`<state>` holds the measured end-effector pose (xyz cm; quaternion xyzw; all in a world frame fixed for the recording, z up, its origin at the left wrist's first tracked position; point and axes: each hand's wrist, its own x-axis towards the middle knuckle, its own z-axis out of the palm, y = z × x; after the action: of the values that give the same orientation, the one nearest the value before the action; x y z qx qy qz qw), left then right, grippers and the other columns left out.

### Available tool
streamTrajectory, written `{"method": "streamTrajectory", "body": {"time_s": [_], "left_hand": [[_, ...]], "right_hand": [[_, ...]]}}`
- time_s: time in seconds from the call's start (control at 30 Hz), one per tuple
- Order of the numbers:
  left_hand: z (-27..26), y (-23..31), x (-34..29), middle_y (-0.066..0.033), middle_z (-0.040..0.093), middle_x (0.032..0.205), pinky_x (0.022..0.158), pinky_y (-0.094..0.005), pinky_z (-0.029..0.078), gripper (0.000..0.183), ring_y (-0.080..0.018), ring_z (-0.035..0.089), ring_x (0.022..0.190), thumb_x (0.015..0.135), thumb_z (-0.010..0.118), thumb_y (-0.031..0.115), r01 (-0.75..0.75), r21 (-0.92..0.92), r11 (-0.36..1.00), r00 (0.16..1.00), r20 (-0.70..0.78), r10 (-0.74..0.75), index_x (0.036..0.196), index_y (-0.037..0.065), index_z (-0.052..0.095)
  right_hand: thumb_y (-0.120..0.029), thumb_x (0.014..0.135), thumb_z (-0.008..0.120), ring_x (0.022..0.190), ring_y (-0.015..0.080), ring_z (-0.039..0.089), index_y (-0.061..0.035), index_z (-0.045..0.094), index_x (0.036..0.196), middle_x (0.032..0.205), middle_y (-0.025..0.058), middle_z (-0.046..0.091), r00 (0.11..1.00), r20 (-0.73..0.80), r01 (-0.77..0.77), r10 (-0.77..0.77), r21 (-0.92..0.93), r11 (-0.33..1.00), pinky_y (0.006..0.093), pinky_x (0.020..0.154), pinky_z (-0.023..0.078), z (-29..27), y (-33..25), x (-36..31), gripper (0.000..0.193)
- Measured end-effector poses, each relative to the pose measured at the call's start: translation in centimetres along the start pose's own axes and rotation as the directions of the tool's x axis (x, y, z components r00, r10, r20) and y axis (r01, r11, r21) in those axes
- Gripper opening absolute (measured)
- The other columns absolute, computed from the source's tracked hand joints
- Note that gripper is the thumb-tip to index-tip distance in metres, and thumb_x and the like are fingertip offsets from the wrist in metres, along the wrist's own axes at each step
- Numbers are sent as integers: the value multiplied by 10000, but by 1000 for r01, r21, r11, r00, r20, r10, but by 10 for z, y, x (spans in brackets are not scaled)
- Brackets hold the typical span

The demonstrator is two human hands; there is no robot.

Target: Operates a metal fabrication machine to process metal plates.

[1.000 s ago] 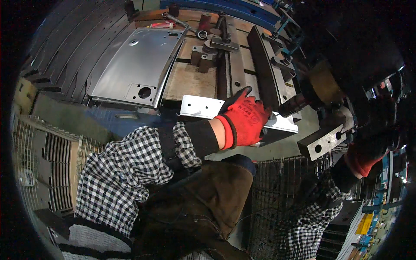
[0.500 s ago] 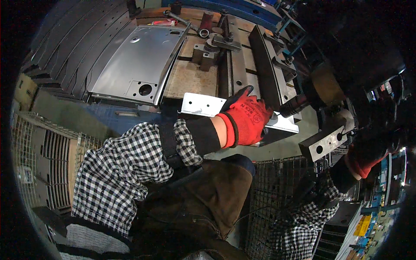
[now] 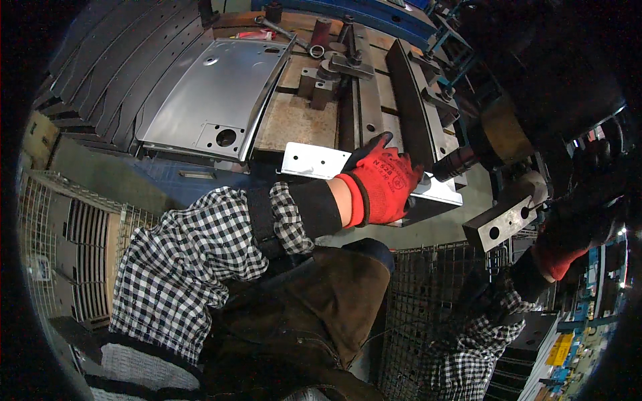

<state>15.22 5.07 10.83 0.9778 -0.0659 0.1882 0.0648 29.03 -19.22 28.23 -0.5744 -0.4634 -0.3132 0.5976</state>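
Note:
My left hand (image 3: pixel 386 182), in a red and black work glove, grips a bright bent sheet-metal bracket (image 3: pixel 313 160) at the front of the fixture. Its thumb lies along the top, and the other fingers curl down out of sight over the far side. Part of the bracket also shows to the right of the glove. Just right of the fingertips is the dark tool end (image 3: pixel 455 162) of a machine spindle. My right hand (image 3: pixel 567 248), gloved the same way, reaches into deep shadow at the far right beside the machine; its fingers are hidden.
Clamped steel bars (image 3: pixel 418 100) form the fixture on the worktable. A large pressed sheet-metal panel (image 3: pixel 194 100) lies left, beside stacked dark panels (image 3: pixel 114 73). A wrench (image 3: pixel 287 33) rests behind. A drilled metal block (image 3: pixel 505 224) juts out at right; wire-mesh baskets (image 3: pixel 428 287) stand below.
Almost nothing differs. The whole view has shifted very slightly, and both hands stay in the same places.

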Motion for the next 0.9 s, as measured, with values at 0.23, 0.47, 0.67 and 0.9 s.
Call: {"method": "streamTrajectory", "body": {"time_s": [0.23,0.47,0.67,0.9], "left_hand": [[5,-3,-4,-187,654,1074,1147,-536,291,855,-345,605,1080,838,581,665,-15,-1,1000,999,-35,15,1388,12,531],[0,3,0,-189,655,1086,1140,-543,303,800,-345,617,1062,842,600,591,-31,26,999,1000,1,31,1395,18,526],[2,5,1,-195,659,1080,1133,-544,313,838,-358,625,1067,817,647,571,-33,-2,999,999,-33,33,1423,16,484],[0,10,5,-193,641,1144,1130,-553,313,854,-350,616,1101,791,685,571,-11,10,1000,1000,-14,11,1411,17,491]], "right_hand": [[-334,1022,533,1278,235,541,-49,399,1508,1445,140,521,902,-88,-391,422,245,887,388,1081,433,-58,95,-88,578],[-318,1078,443,1393,266,433,-23,394,1510,1500,163,466,866,341,-222,365,-391,893,399,1156,344,27,137,-238,526],[-290,1072,439,1347,271,489,3,454,1460,1466,173,507,892,205,-368,403,-189,910,402,1120,383,42,118,-235,486],[-260,1064,438,1292,285,551,24,524,1400,1421,187,554,917,167,-314,363,-261,913,410,1078,426,41,125,-237,448]]}}
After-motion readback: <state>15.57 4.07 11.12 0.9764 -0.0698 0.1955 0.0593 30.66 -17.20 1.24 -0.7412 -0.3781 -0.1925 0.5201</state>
